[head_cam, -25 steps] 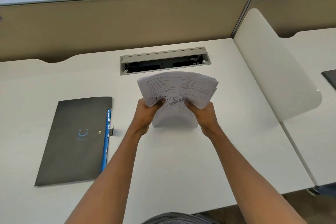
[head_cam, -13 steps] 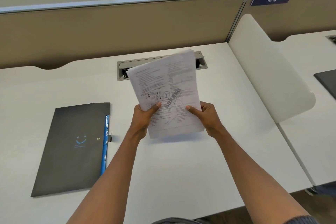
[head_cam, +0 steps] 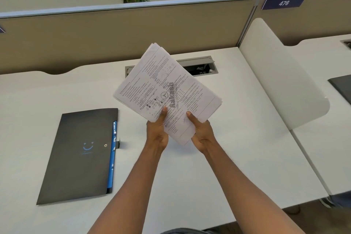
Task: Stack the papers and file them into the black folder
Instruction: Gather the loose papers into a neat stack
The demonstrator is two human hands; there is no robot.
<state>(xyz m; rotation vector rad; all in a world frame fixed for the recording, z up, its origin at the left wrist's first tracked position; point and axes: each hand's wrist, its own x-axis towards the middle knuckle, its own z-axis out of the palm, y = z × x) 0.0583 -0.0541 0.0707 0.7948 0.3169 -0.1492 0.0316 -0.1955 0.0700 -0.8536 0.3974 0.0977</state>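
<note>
Papers (head_cam: pixel 167 89): printed stack, raised above the desk (head_cam: pixel 209 167), tilted with the top edge leaning right, sheet edges slightly fanned.
Left hand (head_cam: pixel 156 135): clasped on the stack's lower left edge, thumb on the front sheet.
Right hand (head_cam: pixel 202 135): clasped on the lower right edge, thumb on top.
Black folder (head_cam: pixel 79 156): closed, flat on the desk, left of both arms, well apart from the stack; blue strip along its right edge.

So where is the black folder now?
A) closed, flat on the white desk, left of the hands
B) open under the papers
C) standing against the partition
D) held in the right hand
A: the black folder with the blue smiley lies shut on the white desk, while both hands hold the stack of printed white papers.
</note>
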